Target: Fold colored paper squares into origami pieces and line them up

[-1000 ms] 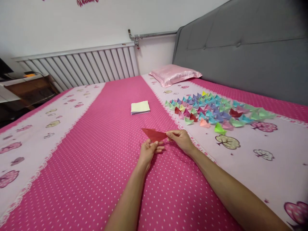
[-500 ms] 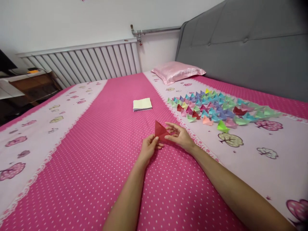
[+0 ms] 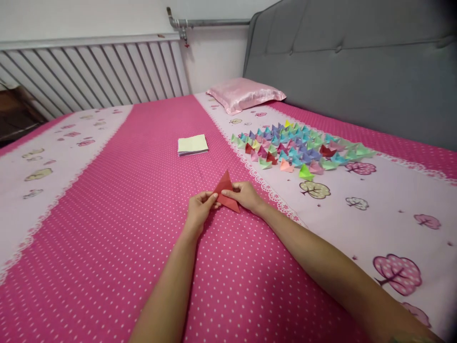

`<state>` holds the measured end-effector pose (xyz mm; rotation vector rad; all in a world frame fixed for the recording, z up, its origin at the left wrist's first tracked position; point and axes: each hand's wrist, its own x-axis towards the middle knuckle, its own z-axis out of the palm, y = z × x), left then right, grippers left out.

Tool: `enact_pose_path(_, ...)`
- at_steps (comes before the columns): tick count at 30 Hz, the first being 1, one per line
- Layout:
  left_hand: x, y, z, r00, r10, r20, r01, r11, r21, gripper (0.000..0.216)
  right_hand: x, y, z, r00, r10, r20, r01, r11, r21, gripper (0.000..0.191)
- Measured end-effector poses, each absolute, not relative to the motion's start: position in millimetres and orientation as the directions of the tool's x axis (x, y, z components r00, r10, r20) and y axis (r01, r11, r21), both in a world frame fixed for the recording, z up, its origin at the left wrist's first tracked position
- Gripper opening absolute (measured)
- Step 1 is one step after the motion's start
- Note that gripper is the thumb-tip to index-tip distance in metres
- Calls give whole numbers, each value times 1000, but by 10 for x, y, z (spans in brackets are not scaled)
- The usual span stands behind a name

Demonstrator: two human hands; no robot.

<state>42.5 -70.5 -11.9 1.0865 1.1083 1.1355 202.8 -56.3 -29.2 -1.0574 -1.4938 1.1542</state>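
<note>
A folded red paper triangle (image 3: 225, 189) is held just above the pink dotted bedspread (image 3: 124, 228) between both hands. My left hand (image 3: 199, 210) pinches its left corner with closed fingers. My right hand (image 3: 244, 196) pinches its right side, thumb on top. A thin stack of pale yellow paper sheets (image 3: 192, 144) lies farther out on the bed. To the right, several small folded paper shapes (image 3: 293, 147) in many colours are laid out in rows on the light tree-print strip.
A pink satin pillow (image 3: 244, 95) lies at the head of the bed against a grey padded headboard (image 3: 350, 71). A white slatted radiator cover (image 3: 89, 71) runs along the far wall. Dark furniture (image 3: 14, 119) stands at the far left.
The flat wide red triangle has been folded into a smaller, more upright triangle. Both hands have closed in on it, and the camera has tilted down and to the right.
</note>
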Motion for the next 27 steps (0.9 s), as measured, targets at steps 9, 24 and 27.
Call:
enact_pose_path(9, 437, -702, -158, 47, 993, -105, -146, 111, 983, 30, 2019, -534, -376, -163, 973, 165, 146, 189, -971, 35)
enact_pose_path(24, 418, -926, -83, -198, 974, -106, -56, 97, 994, 12, 1569, -247, 72, 73, 989, 128, -109, 136, -985, 33)
enact_pose_path(27, 418, -992, -113, -139, 978, -156, 30, 162, 986, 7, 1500, -231, -27, 129, 987, 94, -211, 120, -970, 33)
